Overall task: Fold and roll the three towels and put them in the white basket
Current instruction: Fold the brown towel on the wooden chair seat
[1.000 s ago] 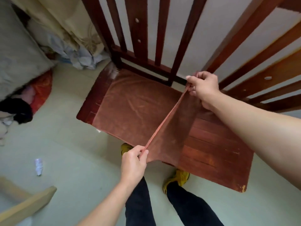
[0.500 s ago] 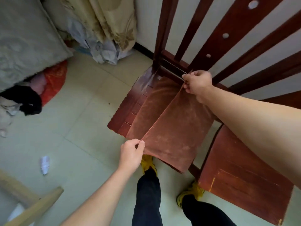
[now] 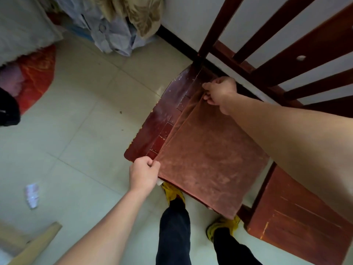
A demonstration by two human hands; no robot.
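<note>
**Change.** The towel was held up as a half-turned flap a second ago. The flap has now come over and lies flat on its lower half. The fold's free edges face the left edge of the seat, and a narrow strip of the lower layer shows beyond the upper one, so the edges are not quite matched.

**Hands.** My left hand pinches the towel's corner at the seat's near left corner. My right hand pinches the far corner, close to the seat's back edge under the backrest. Both hands are closed on cloth.

**Bearing on task.** I judge this to be the first fold of one towel. The edges want squaring, and the rolling is not yet done. The other towels and the white basket are out of view.

**Surface.** The seat is dark red wooden slats, scuffed and bare along its left edge. The towel overhangs its near edge. A second seat stands just beside it on the right.

**Room.**
- Pale tiled floor.
- A scrap of crumpled paper lies on the floor, well apart from the seat.
- A heap of clothes lies against the wall.
- A red bundle is at the far left.
- A light wooden board is at the near left.
- My yellow shoes are under the overhang.
</note>
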